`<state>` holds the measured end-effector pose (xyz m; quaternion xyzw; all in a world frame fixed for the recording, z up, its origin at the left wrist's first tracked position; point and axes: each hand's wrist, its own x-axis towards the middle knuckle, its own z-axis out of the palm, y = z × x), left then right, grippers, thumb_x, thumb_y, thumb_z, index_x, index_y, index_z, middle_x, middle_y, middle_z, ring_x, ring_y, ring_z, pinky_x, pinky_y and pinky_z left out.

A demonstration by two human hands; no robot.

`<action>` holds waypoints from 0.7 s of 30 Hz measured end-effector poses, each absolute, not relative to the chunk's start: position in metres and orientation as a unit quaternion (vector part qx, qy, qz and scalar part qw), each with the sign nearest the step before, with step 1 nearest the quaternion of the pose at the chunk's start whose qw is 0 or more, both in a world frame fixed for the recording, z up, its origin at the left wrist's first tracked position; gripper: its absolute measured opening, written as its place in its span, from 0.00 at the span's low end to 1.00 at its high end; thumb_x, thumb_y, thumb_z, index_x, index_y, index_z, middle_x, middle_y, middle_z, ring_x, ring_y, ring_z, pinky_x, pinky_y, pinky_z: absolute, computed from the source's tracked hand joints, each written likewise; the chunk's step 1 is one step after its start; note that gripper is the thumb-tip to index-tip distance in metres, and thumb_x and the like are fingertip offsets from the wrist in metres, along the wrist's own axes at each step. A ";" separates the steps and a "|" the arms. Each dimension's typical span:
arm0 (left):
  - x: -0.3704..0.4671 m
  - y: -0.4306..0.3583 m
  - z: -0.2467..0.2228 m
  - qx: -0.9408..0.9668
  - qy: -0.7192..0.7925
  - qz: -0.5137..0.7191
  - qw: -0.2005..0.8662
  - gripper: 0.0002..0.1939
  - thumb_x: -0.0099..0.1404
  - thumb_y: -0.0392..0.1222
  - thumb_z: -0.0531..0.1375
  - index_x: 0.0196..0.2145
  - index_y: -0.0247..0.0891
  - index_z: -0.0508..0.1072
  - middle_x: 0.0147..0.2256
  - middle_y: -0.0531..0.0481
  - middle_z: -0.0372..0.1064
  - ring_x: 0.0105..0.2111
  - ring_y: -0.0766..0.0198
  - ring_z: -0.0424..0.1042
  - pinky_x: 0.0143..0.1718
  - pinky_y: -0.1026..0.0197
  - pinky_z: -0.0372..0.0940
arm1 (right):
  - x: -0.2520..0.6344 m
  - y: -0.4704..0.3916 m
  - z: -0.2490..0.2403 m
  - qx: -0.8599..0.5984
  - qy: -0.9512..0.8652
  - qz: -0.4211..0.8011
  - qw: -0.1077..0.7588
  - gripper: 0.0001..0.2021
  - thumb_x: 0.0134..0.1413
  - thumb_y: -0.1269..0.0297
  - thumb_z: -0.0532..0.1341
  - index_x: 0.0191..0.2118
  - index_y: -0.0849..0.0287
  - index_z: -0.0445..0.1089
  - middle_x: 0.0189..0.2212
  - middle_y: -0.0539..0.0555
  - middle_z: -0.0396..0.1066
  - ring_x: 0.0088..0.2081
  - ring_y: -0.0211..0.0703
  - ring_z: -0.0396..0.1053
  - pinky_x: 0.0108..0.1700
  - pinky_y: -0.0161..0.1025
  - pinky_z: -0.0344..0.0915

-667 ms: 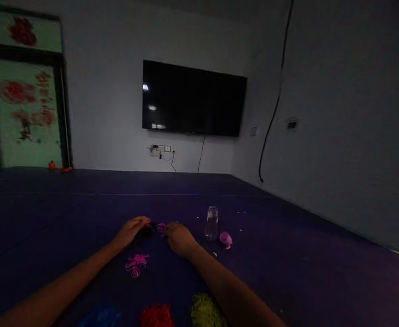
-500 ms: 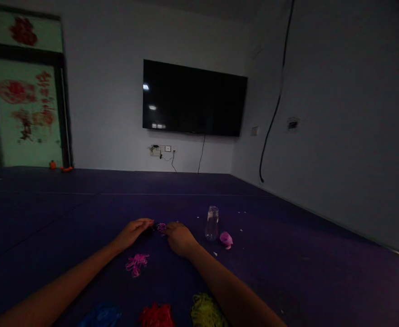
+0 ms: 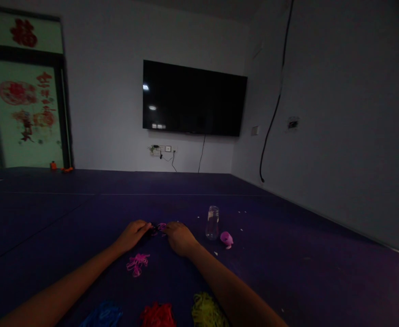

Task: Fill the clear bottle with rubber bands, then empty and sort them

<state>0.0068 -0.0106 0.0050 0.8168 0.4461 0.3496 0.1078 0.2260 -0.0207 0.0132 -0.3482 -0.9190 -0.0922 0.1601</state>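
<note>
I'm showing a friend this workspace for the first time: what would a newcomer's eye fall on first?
Probably the large black flat-screen television on the grey wall. Next, along the picture's bottom edge, the blue strand heap, red strand heap and yellow-green strand heap. Beyond them, a small pink strand tangle lies between the bare left hand and bare right hand.

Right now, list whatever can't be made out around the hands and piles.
All in the head view:
- Whether the right hand grips the far pink strands: its own fingers hide the contact.
- Dark patch by the left hand: too small and dim to name.
- Blue, red and yellow piles: cut off by the bottom edge.
- White scraps: too small to identify.
</note>
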 end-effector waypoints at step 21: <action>0.004 0.004 -0.009 0.850 0.406 0.326 0.082 0.24 0.69 0.53 0.41 0.37 0.41 0.73 0.40 0.48 0.72 0.47 0.58 0.66 0.52 0.56 0.58 | 0.217 -0.012 0.007 -0.251 -0.943 -0.167 0.141 0.14 0.61 0.69 0.49 0.46 0.61 0.69 0.47 0.59 0.69 0.49 0.45 0.64 0.50 0.43 0.60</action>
